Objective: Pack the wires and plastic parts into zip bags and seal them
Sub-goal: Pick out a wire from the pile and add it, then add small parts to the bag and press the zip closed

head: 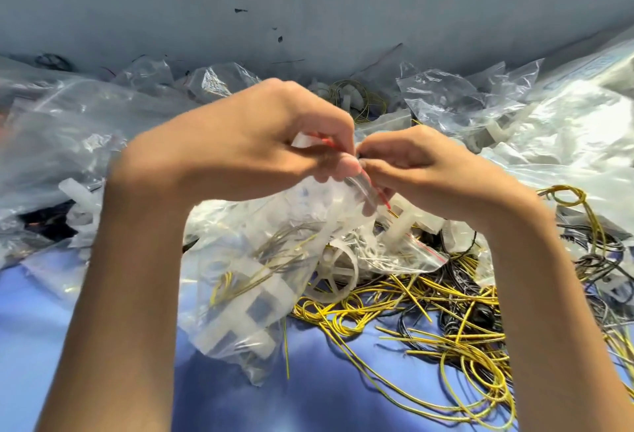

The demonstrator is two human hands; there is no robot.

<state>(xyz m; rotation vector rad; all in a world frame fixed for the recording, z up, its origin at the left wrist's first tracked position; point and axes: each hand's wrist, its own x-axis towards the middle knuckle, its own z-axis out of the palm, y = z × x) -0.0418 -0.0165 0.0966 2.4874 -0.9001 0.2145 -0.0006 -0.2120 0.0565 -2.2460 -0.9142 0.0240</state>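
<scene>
A clear zip bag (240,301) with a red seal line hangs in front of me, holding yellow-green wires and white plastic parts. My left hand (254,136) pinches the bag's top edge at the red strip. My right hand (415,164) pinches the same edge just to the right, its fingertips meeting the left hand's. Below the bag, a white plastic wheel (334,272) lies on the blue table (326,397). Loose yellow wires (446,321) and black wires (590,267) sprawl over the table at the right.
Several crumpled clear bags (456,98) are heaped along the grey wall (308,2) behind. More filled bags (55,129) lie at the left, and a large white bag (576,136) at the right. White plastic parts (80,205) sit at the left.
</scene>
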